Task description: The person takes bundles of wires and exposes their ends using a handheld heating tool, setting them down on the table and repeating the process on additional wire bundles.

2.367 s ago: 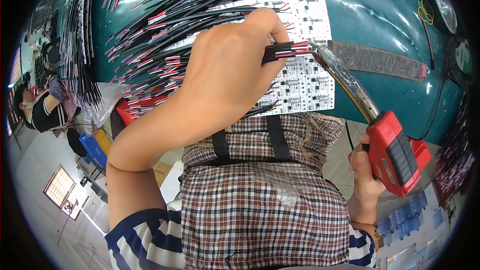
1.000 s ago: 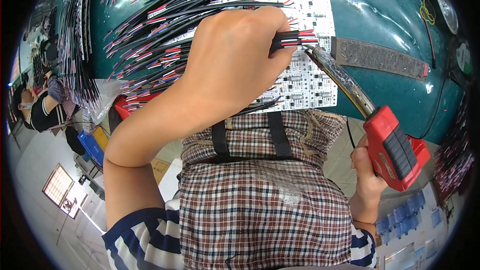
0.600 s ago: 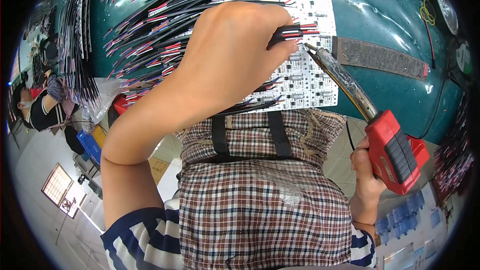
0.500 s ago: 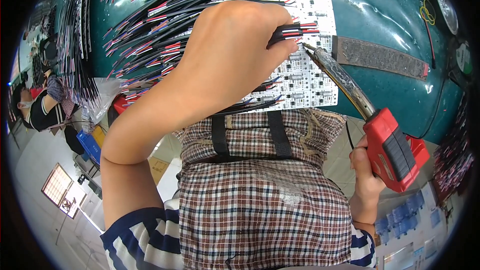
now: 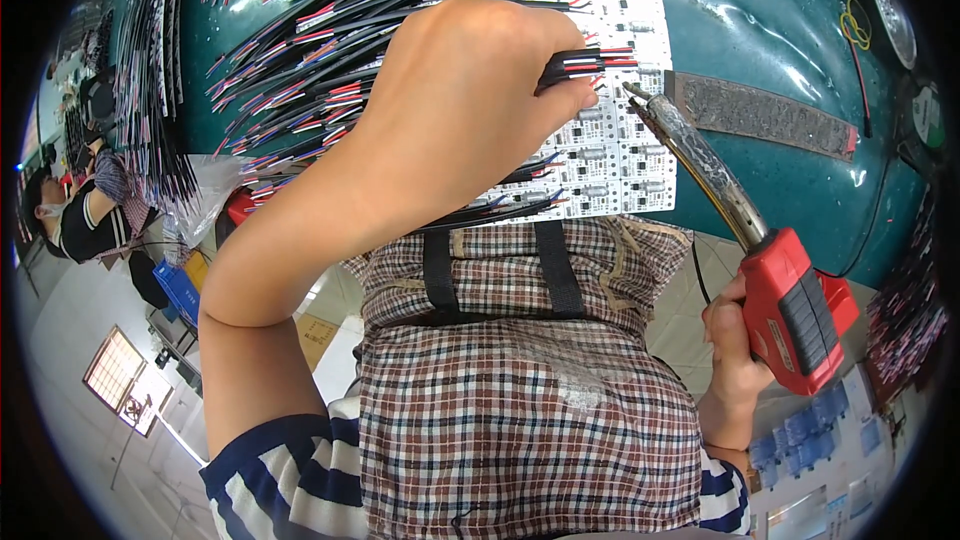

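My left hand (image 5: 480,90) is closed round several black-sleeved cables (image 5: 590,61), whose red, white and black wire ends stick out past the fingers to the right. Beneath it lies a panel of white circuit boards (image 5: 640,155) dotted with dark components. My right hand (image 5: 735,345), at the lower right, grips a red gun-shaped soldering iron (image 5: 795,320). The iron's long metal barrel points up and left, its tip just right of my left thumb, over the boards. Many more black cables (image 5: 310,70) lie across the panel's left part, with bare wire ends on several boards.
A dark, rough strip (image 5: 765,115) lies on the green table (image 5: 740,30) right of the panel. Bundles of cables hang at the far left (image 5: 150,90) and right edge (image 5: 910,315). Another person (image 5: 85,205) sits at the left. A yellow wire loop (image 5: 855,25) rests at upper right.
The soldering iron has shifted slightly right and down, its tip drawing away from my left thumb and the wires. My left hand and the cables have barely moved.
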Demonstrator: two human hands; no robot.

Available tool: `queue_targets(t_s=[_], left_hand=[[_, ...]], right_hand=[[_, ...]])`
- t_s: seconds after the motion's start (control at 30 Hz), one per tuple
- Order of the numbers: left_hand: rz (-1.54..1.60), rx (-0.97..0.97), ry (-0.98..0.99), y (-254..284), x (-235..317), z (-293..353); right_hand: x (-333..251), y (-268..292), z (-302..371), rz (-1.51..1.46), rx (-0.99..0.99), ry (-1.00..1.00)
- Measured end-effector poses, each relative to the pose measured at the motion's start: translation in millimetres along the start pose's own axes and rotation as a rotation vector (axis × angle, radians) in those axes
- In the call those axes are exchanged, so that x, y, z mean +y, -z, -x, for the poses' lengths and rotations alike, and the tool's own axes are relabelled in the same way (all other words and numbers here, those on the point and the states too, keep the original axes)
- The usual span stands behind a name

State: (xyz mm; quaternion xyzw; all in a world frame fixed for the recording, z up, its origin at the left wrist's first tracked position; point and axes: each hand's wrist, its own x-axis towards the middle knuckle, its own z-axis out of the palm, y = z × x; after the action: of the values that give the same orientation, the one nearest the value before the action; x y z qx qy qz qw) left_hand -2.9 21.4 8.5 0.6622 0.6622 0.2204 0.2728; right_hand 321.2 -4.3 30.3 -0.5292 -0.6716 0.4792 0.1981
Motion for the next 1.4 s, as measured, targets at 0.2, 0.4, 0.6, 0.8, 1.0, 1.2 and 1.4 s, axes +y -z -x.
queue_targets(t_s=[0.2,0.4,0.6,0.8,1.0,1.2,1.4], left_hand=[[-0.03,0.035,-0.012,-3,-1,1],[-0.052,0.054,0.017,-5,3,4],[-0.064,0.056,0.008,-6,3,3],[0.077,0.053,0.057,-3,5,2],[0.004,0.086,0.022,6,1,5],[-0.243,0.324,-0.266,45,9,10],[0.058,0.07,0.139,-6,30,29]], right_hand=[[1,-5,-7,0.019,-0.05,0.057],[0,-8,-9,0.012,-0.062,0.038],[0,-8,-13,-0.083,-0.02,0.089],[-2,-12,-12,-0.175,0.07,0.018],[-4,-10,-13,-0.195,0.0,0.051],[-3,-8,0,-0.2,0.089,-0.001],[5,-1,10,-0.113,-0.02,-0.018]])
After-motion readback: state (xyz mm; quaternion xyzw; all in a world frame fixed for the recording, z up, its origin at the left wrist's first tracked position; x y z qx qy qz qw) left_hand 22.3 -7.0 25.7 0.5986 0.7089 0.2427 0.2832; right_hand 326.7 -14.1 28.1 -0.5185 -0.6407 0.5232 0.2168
